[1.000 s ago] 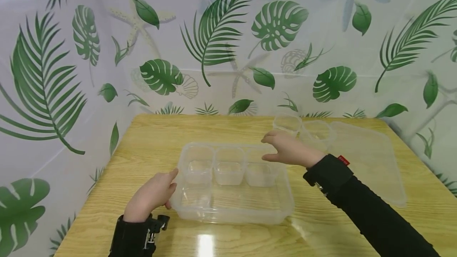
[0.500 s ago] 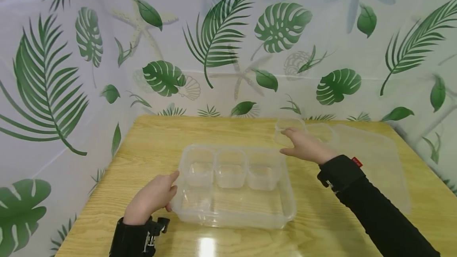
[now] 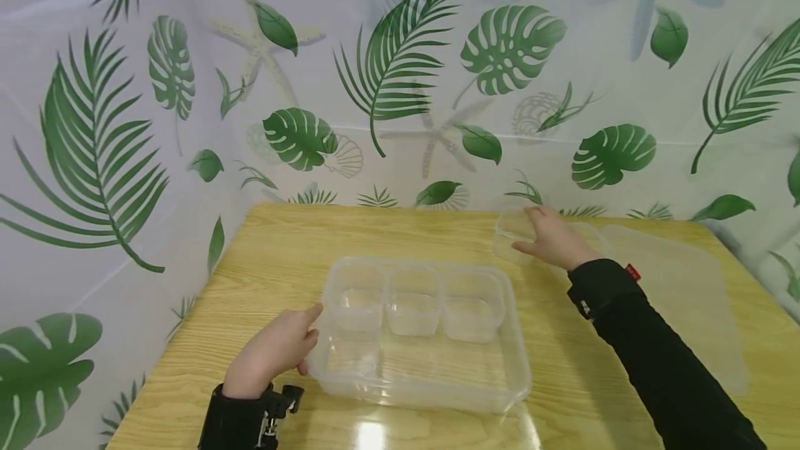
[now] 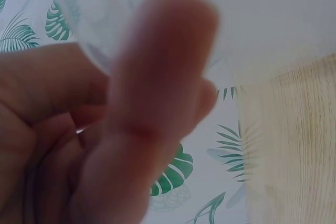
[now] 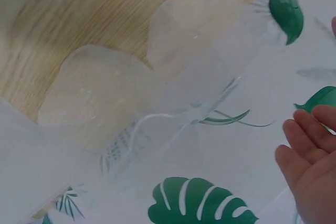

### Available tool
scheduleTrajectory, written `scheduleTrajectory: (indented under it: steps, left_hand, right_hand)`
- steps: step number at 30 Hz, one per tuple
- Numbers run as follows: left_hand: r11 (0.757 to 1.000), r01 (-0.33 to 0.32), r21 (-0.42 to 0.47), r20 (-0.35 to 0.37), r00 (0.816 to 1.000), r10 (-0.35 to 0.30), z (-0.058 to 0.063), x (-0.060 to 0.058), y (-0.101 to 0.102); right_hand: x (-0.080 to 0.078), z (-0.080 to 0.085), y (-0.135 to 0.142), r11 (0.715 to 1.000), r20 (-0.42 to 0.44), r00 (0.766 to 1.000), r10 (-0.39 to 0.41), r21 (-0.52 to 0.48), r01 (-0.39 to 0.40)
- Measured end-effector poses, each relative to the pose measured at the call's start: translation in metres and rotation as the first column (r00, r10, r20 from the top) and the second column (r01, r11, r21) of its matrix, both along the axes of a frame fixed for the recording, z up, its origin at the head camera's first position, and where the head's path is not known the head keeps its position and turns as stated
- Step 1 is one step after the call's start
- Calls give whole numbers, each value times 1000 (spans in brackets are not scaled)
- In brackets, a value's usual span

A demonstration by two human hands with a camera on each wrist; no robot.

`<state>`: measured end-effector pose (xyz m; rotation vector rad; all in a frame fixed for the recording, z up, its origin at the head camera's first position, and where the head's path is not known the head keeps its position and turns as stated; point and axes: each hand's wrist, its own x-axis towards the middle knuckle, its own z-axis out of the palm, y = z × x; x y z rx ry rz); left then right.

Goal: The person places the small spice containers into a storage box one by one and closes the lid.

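Right hand [image 3: 553, 238] is carried farther back since the earlier frame, to a clear plastic cup [image 3: 512, 236]; head: fingers spread, contact cannot be told | clear plastic box [image 3: 437, 394] is set front-centre, left side touched by left hand [image 3: 271, 353] | left wrist: thumb blurred, grip cannot be told | right wrist: fingers loosely extended beside two cups [image 5: 97, 90]

Wrist views: left grip [image 4: 123, 119] blurred, right grip [image 5: 313, 166] cut by edge. Head view: rightmost cup [image 3: 592, 237] partly hidden.
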<state>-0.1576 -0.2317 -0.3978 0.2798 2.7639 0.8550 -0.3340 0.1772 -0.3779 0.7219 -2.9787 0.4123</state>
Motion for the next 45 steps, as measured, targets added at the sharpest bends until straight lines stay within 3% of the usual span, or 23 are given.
scheduleTrajectory:
  steps: [8, 14, 20, 29, 38, 45]
  left_hand:
    - [1000, 24, 20, -14, 1000, -24, 1, -3, 0]
    - [999, 31, 35, 10, 999, -31, 1, -3, -4]
    - [999, 35, 39, 9, 999, -36, -2, -2, -4]
    - [999, 22, 43, 12, 1000, -23, -1, -2, -7]
    - [999, 16, 37, 6, 1000, -16, 0, -1, -6]
    - [1000, 15, 25, 16, 1000, -15, 1, 0, -5]
  right_hand:
    - [-24, -6, 12, 997, 33, 996, -83, -9, 83]
    - [-39, -22, 16, 994, 73, 992, -107, -5, 107]
    - [-45, -38, 25, 991, 138, 982, -131, 3, 132]
    - [-54, -48, 27, 989, 186, 972, -146, 17, 146]
    - [-50, -49, 26, 987, 199, 967, -158, 8, 160]
    - [-33, -47, 24, 993, 205, 972, -111, -15, 116]
